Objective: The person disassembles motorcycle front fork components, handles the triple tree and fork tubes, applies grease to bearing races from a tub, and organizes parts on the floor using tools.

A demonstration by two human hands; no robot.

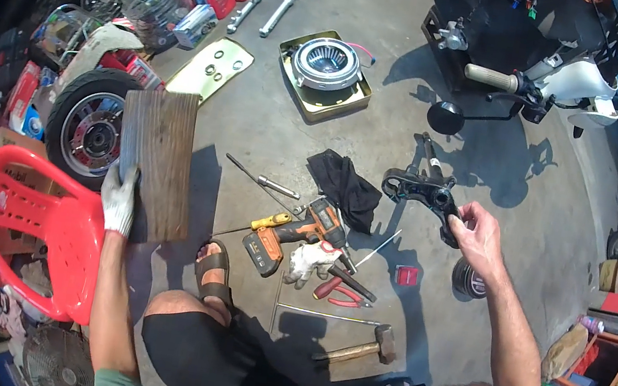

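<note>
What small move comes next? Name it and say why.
Probably lay the wooden board flat on the floor: the gloved left hand holds it by one edge, while the right hand holds the black metal bracket, which the board could support.

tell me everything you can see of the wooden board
The wooden board is a rectangular slab, brown with darker lengthwise grain and greyish along its left side. The gloved left hand grips its left edge, toward the bottom. It overlaps the wheel in view; whether its lower end touches the floor is unclear.
</note>
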